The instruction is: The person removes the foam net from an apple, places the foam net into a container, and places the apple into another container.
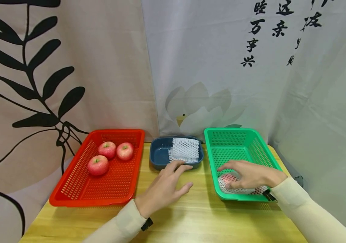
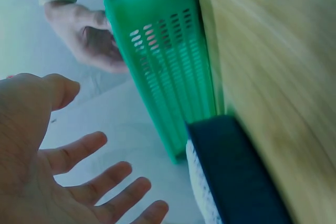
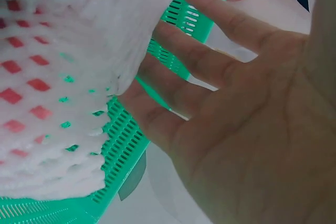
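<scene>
My right hand (image 1: 247,173) is inside the near end of the green basket (image 1: 208,152), over apples (image 1: 230,178) in white foam nets. In the right wrist view its fingers are extended, their tips at the edge of a white foam net (image 3: 58,145) with red showing through the mesh. My left hand (image 1: 166,189) hovers with spread fingers just in front of the blue basin (image 1: 160,153), holding nothing. Flat white foam nets (image 1: 186,148) lie stacked in that basin. The left wrist view shows the left palm and spread fingers apart from the basin.
On the left stands a red basket (image 1: 112,190) with three bare apples (image 1: 98,165). All the containers sit on a wooden table (image 1: 185,222). A printed cloth (image 1: 115,67) hangs behind them.
</scene>
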{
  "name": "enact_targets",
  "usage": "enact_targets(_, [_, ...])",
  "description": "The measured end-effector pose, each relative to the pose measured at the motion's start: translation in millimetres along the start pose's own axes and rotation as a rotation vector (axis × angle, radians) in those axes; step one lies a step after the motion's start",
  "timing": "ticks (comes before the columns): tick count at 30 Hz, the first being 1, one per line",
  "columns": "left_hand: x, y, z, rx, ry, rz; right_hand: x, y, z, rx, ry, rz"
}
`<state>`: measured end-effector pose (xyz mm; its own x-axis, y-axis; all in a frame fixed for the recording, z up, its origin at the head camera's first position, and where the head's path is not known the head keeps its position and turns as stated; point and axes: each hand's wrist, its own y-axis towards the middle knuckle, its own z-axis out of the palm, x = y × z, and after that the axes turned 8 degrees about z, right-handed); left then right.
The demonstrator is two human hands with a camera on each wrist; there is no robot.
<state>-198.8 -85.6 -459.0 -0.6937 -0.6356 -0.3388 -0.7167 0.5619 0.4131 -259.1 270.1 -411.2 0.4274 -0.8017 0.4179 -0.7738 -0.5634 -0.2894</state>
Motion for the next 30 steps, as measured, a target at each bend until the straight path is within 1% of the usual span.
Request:
enact_targets(4, [-6.4, 7.0, 13.2, 0.006, -0.009, 0.025, -0.3, 0.0, 0.0, 0.0, -0.03, -0.004])
enact_targets(8, [-11.8, 11.8, 25.3, 0.01, 0.005, 0.058, 1.0, -0.6, -1.1, 0.002, -0.064, -0.008])
enact_targets(13, [-14.9, 16.9, 40.3, 0.025, 0.023, 0.082, 3.1, -0.6, -2.8, 0.006, -0.091, -0.027])
enact_targets(17, [-17.6, 21.9, 51.1, 0.041, 0.027, 0.102, 3.0, -2.4, -2.3, 0.019, -0.087, -0.011])
enact_targets(20, [-19.7, 24.8, 57.7, 0.041, 0.032, 0.111, 2.2, -1.9, -0.7, 0.027, -0.087, 0.01])
enact_targets(23, [-21.9, 27.8, 63.0, 0.055, 0.026, 0.099, 2.0, 0.4, 0.5, 0.035, -0.097, 0.009])
enact_targets(27, [-24.5, 31.8, 69.7, 0.098, 0.001, 0.068, 3.2, 4.1, 1.9, 0.057, -0.119, 0.0])
enact_targets(30, [-26.5, 34.7, 75.0, 0.118, -0.019, 0.044, 4.6, 6.8, 2.5, 0.079, -0.134, 0.011])
